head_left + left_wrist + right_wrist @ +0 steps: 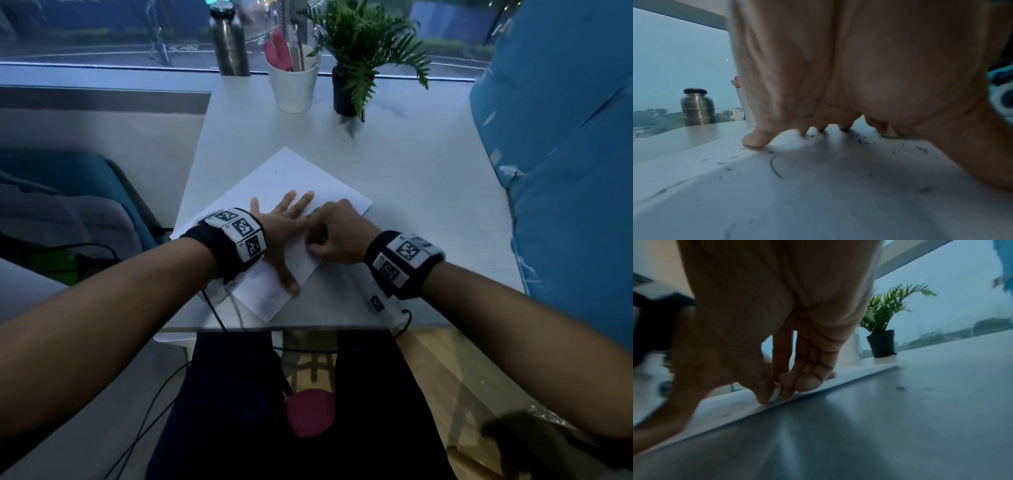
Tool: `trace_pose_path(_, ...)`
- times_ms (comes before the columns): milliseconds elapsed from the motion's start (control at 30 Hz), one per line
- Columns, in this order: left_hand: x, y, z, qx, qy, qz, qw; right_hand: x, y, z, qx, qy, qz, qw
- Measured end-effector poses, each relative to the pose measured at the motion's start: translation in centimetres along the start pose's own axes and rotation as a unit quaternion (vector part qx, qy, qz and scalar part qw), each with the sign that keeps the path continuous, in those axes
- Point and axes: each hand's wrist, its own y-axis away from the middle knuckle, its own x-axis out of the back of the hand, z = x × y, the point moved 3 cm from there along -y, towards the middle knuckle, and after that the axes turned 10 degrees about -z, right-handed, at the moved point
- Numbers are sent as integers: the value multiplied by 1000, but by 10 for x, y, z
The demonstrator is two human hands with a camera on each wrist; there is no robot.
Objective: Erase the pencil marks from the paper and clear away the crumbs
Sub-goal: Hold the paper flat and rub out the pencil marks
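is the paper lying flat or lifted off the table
Flat. The paper lies spread on the table, with the left hand pressing on it with spread fingers; no corner looks raised.

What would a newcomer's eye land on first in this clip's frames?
Both hands meet on the white sheet of paper lying askew at the near edge of the pale table: the left hand is spread flat on it, the right hand is curled, pinching a small white eraser. In the left wrist view, dark eraser crumbs and a curved pencil mark show on the sheet.
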Motion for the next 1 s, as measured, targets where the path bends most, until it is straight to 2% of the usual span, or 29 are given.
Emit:
trace_pose_path(100,1,0,0,-2,1,-5,1000,33,-8,41,-80,4,59,995)
trace_pose_path(233,1,-2,-3,-13,5,9,1000,58,-18,72,-170,11,64,983)
trace_pose_path(400,-8,0,-17,-62,31,103,992,49,-14,81,-222,-15,105,969)
trace_pose_path(500,-6,6,-28,-75,95,193,974,39,-18,86,-254,-27,85,963)
trace_pose_path(533,-3,9,-34,-62,118,226,965,35,-19,86,-266,-31,78,960)
trace_pose_path(600,-2,17,-52,10,142,260,955,27,-21,81,-281,-18,84,956)
trace_pose_path(667,-7,24,-70,99,144,249,953,22,-23,74,-286,-8,90,954)
trace_pose_path(700,-11,27,-75,122,145,241,952,21,-24,71,-288,-12,88,954)
trace_pose_path(867,-20,33,-81,148,137,241,949,24,-26,71,-321,-128,120,931)
trace_pose_path(1000,-17,33,-85,161,145,250,944,38,-21,70,-332,-163,159,915)
